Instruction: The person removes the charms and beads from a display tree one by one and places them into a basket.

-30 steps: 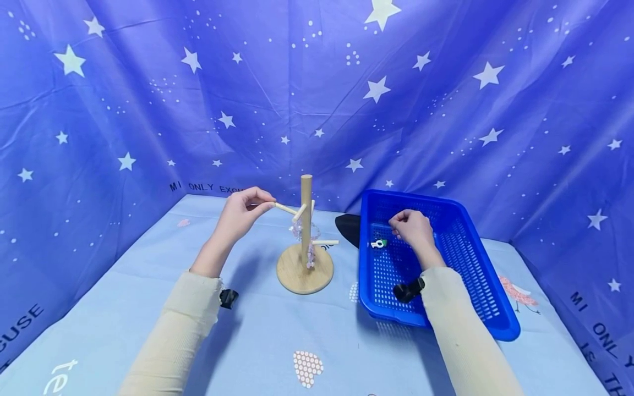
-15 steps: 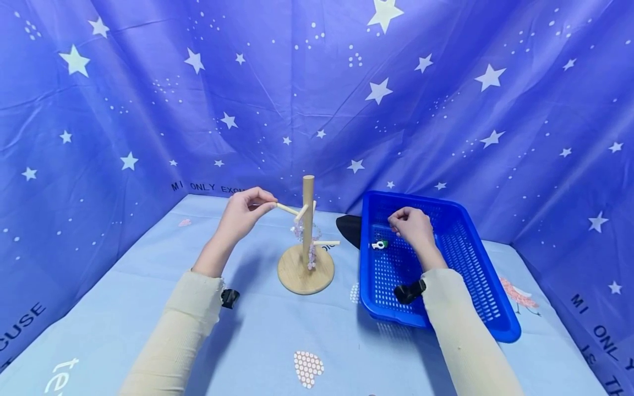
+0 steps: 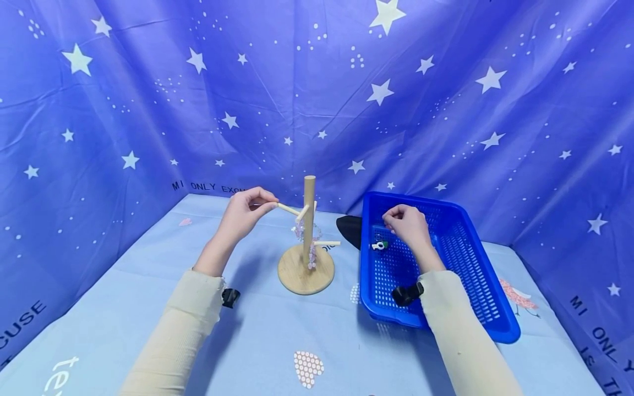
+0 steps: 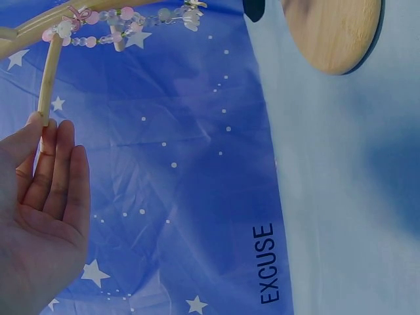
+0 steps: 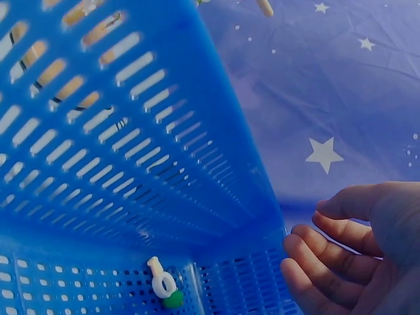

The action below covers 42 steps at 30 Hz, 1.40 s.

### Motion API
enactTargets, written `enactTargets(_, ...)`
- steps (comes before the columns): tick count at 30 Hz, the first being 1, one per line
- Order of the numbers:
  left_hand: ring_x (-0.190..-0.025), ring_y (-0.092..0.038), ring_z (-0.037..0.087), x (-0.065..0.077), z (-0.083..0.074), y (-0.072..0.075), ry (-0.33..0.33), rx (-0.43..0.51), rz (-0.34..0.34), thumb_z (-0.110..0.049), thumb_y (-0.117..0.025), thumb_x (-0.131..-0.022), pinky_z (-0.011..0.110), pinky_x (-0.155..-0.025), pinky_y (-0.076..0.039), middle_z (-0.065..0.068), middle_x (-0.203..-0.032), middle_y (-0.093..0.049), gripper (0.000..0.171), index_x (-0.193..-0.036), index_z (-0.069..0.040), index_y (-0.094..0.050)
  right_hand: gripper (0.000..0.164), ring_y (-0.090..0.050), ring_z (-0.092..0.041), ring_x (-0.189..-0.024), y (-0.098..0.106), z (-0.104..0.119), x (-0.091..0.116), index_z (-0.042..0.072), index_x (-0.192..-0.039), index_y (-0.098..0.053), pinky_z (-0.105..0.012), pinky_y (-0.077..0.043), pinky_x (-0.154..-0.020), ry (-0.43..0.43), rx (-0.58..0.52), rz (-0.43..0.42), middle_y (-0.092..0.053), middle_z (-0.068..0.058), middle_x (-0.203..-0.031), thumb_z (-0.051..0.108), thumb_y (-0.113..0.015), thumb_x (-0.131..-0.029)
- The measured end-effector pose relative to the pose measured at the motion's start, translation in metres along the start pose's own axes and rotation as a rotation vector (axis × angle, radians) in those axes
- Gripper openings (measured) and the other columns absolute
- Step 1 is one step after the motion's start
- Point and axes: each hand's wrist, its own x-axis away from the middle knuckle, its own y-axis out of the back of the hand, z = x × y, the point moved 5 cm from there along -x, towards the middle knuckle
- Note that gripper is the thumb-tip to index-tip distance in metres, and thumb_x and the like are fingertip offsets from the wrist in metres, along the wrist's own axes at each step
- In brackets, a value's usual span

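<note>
Blue cloth [image 3: 267,99] with pale stars hangs behind a pale blue table [image 3: 247,352]. On the table, at the person's right, sits a blue basket [image 3: 365,236], its walls and floor pierced with slots and holes. To its left, well apart, a wooden stand [image 3: 308,234] rises upright from a round base.

The left hand [image 3: 240,213] is on the stand's left side, thumb and fingertips pinching the free end of a peg [image 3: 289,209]. The right hand [image 3: 408,224] hovers over the basket, fingers loosely curled, the thumb tip near the forefinger, with nothing seen in its grasp.

Pink and clear beads [image 3: 312,258] hang in strings about the post; how many strings there are is hard to tell.

Smallest is the charm [image 3: 379,246], lying on the basket floor near the left wall. From the right hand it is below and somewhat to the left, closer to the person than the fingertips, and not touching them; the left hand is much farther off. Its long axis runs roughly left to right in the head view. It looks mostly white, with a ring-shaped middle, a green end and a cream-coloured tip opposite.
</note>
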Motion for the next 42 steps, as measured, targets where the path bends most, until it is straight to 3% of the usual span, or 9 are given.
enactTargets(4,-0.086,-0.071,0.023,0.0,-0.001,0.0,0.002,0.001,0.007,-0.012,-0.072,-0.092,0.015,-0.07,-0.053,0.018,-0.107,-0.073,0.013,-0.1,-0.001,-0.073,0.023,-0.067,-0.012,-0.071,-0.002,0.005,0.001,0.005,-0.104,-0.07,-0.022,-0.052,-0.063,0.014,-0.007,0.005,-0.075,-0.016,-0.096,0.023,-0.058,-0.097)
enactTargets(10,-0.087,-0.071,0.026,0.0,-0.002,0.0,0.001,-0.017,0.012,-0.012,-0.071,-0.092,0.016,-0.069,-0.052,0.017,-0.107,-0.073,0.013,-0.1,-0.002,-0.073,0.021,-0.07,-0.027,-0.081,-0.005,0.013,0.004,0.005,-0.103,-0.069,-0.023,-0.05,-0.064,0.034,-0.012,0.008,-0.073,-0.014,-0.091,0.023,-0.059,-0.097)
enactTargets(14,-0.09,-0.071,0.032,0.0,-0.001,-0.001,0.004,-0.016,0.014,-0.011,-0.071,-0.092,0.016,-0.069,-0.053,0.017,-0.107,-0.073,0.012,-0.1,-0.002,-0.072,0.021,-0.069,-0.026,-0.08,-0.006,0.019,0.005,0.006,-0.103,-0.069,-0.024,-0.05,-0.064,0.054,-0.008,0.009,-0.073,-0.013,-0.091,0.023,-0.059,-0.097)
enactTargets(23,-0.086,-0.07,0.02,-0.002,-0.001,-0.001,0.017,-0.008,0.016,-0.014,-0.071,-0.092,0.015,-0.07,-0.052,0.017,-0.108,-0.073,0.014,-0.101,-0.002,-0.073,0.02,-0.069,-0.024,-0.079,-0.012,0.034,0.007,0.007,-0.102,-0.07,-0.024,-0.049,-0.064,0.09,-0.001,0.013,-0.074,-0.013,-0.093,0.024,-0.06,-0.098)
enactTargets(29,-0.091,-0.071,0.031,-0.002,0.001,0.0,0.019,-0.001,0.02,-0.014,-0.071,-0.093,0.014,-0.071,-0.052,0.018,-0.11,-0.073,0.016,-0.102,-0.001,-0.073,0.019,-0.071,-0.022,-0.079,-0.016,0.044,0.009,0.009,-0.101,-0.07,-0.026,-0.051,-0.062,0.113,-0.001,0.021,-0.075,-0.012,-0.094,0.026,-0.06,-0.098)
enactTargets(34,-0.084,-0.07,0.014,-0.002,0.0,0.0,0.016,-0.003,0.018,-0.014,-0.071,-0.092,0.014,-0.07,-0.051,0.018,-0.109,-0.073,0.015,-0.101,-0.001,-0.073,0.019,-0.071,-0.022,-0.082,-0.02,0.052,0.012,0.009,-0.101,-0.07,-0.033,-0.056,-0.07,0.117,-0.015,0.04,-0.075,-0.011,-0.096,0.026,-0.06,-0.098)
enactTargets(36,-0.084,-0.07,0.015,-0.002,0.001,0.0,0.016,-0.004,0.018,-0.013,-0.071,-0.093,0.015,-0.07,-0.051,0.018,-0.109,-0.073,0.015,-0.101,-0.001,-0.073,0.018,-0.072,-0.022,-0.082,-0.022,0.055,0.013,0.009,-0.101,-0.07,-0.033,-0.057,-0.071,0.123,-0.018,0.042,-0.075,-0.011,-0.096,0.025,-0.061,-0.098)
enactTargets(39,-0.089,-0.071,0.027,-0.002,0.002,0.0,0.023,-0.003,0.021,-0.013,-0.071,-0.093,0.015,-0.07,-0.051,0.018,-0.11,-0.073,0.015,-0.102,-0.001,-0.073,0.017,-0.072,-0.022,-0.082,-0.024,0.058,0.013,0.01,-0.1,-0.07,-0.03,-0.054,-0.067,0.135,-0.013,0.041,-0.076,-0.011,-0.096,0.024,-0.062,-0.097)
enactTargets(42,-0.086,-0.071,0.02,-0.002,0.003,0.0,0.026,-0.002,0.023,-0.014,-0.071,-0.093,0.014,-0.071,-0.052,0.018,-0.111,-0.073,0.015,-0.102,-0.001,-0.072,0.016,-0.071,-0.021,-0.079,-0.026,0.062,0.013,0.01,-0.099,-0.071,-0.027,-0.05,-0.063,0.15,-0.002,0.038,-0.076,-0.01,-0.093,0.023,-0.063,-0.096)
